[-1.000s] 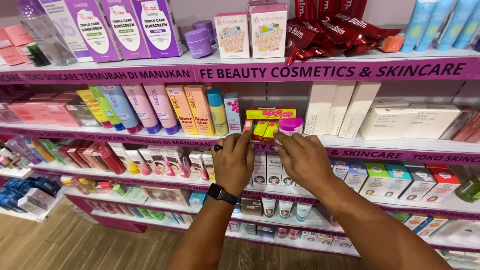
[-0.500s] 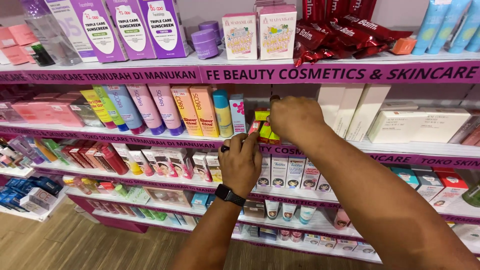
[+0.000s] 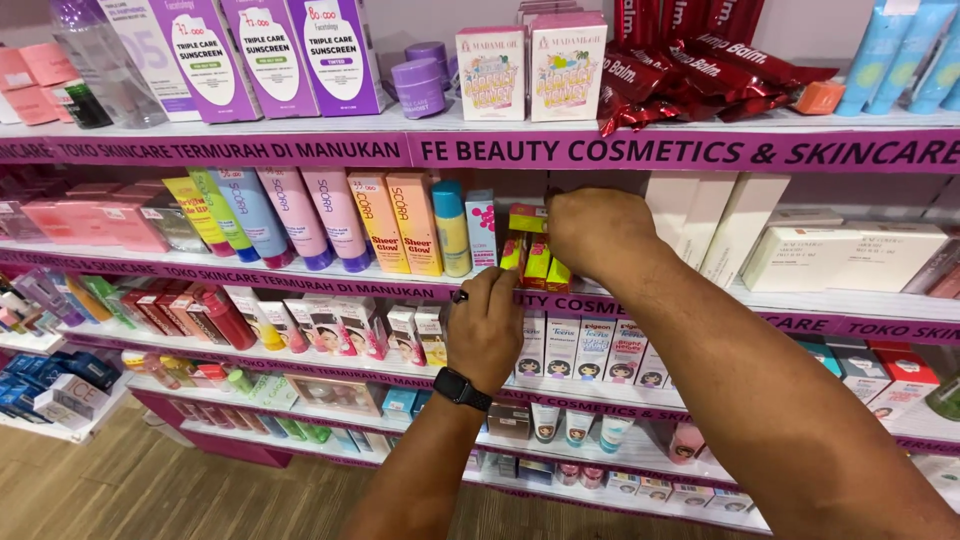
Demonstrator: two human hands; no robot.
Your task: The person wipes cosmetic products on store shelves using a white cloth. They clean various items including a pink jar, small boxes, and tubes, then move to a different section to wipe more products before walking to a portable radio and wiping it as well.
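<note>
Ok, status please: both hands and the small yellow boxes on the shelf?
Right hand on small yellow-and-red cardboard boxes, grip hidden. Left hand at purple shelf edge below. Nothing in the way.

bare forearms, black wristwatch [image 3: 462, 388] on left wrist

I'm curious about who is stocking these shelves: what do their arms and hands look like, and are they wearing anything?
Both forearms are bare, with no sleeves in view. The left hand has a black watch with a dark band at the wrist. The right hand shows no gloves.
</note>
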